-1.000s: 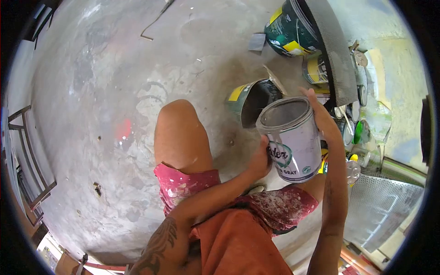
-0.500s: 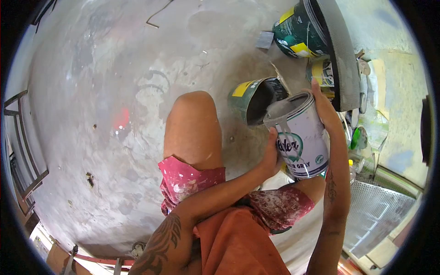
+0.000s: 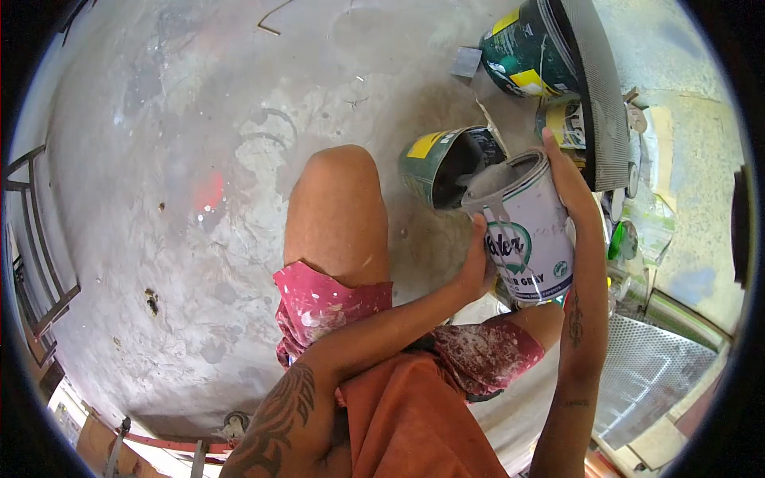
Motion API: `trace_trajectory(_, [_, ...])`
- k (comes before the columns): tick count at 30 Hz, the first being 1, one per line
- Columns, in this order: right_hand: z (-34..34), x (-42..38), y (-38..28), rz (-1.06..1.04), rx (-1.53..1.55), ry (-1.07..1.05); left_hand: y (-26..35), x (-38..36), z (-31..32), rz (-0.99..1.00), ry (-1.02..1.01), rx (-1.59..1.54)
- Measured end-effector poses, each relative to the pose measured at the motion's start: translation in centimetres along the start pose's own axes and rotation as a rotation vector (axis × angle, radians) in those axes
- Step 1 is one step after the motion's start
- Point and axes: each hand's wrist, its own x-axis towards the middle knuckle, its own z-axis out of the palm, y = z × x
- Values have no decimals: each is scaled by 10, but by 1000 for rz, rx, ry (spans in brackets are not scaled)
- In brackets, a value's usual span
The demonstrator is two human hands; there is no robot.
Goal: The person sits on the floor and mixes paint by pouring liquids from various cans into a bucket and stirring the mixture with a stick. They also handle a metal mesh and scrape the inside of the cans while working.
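Between both hands I hold a white paint can with a green logo, tilted with its mouth toward the upper left. My left hand presses on its near left side, thumb pointing up toward the rim. Against the right side, near the top, my right hand is wrapped with fingers extended along the wall. Grey material coats the can's mouth and streaks its outside. Just beyond the rim, a dark green can with a yellow label has its opening facing the tilted can; the white can's rim overlaps that opening in this view.
At the upper right are a large green and yellow bucket, a smaller can and a dark mesh-sided panel. A perforated metal sheet lies at lower right. A metal rack stands at far left on the stained floor.
The white can has shifted slightly, with both hands still around it. The surroundings have moved a little in the view.
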Motion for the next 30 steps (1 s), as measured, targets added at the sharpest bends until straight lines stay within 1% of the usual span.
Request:
trace_trajectory(2, [0, -2, -2, -1, 9, 3, -1, -1, 2, -30, 68, 6])
trace_trajectory(7, [2, 3, 1, -4, 19, 15, 0, 1, 1, -6, 23, 30])
trace_trajectory(10, [0, 0, 0, 3, 35, -45, -2, 3, -4, -3, 5, 30])
trace_trajectory(12, [1, -1, 3, -2, 22, 30, -3, 3, -5, -8, 2, 30])
trace_trajectory(15, [2, -3, 8, -56, 109, 23, -4, 2, -8, -29, 3, 34])
trace_trajectory(17, [2, -10, 8, -67, 120, 30, -7, 3, -13, -11, 36, 65])
trace_trajectory(21, [6, -32, 0, -89, 192, 37, -15, 4, -28, -21, 34, 35])
trace_trajectory(23, [8, -38, 5, -112, 212, 62, -20, 6, -35, 61, 107, 52])
trace_trajectory(24, [10, -41, 8, -133, 234, 86, -24, 7, -44, 61, 108, 55])
trace_trajectory(25, [14, -45, 11, -133, 239, 87, -27, 10, -54, 89, 105, 75])
trace_trajectory(27, [20, -52, 16, -162, 352, 132, -28, 16, -74, 117, 100, 97])
trace_trajectory(29, [25, -66, 15, -190, 396, 152, -19, 16, -88, 174, -14, 393])
trace_trajectory(30, [26, -69, 14, -217, 441, 171, -18, 15, -88, 173, -13, 393])
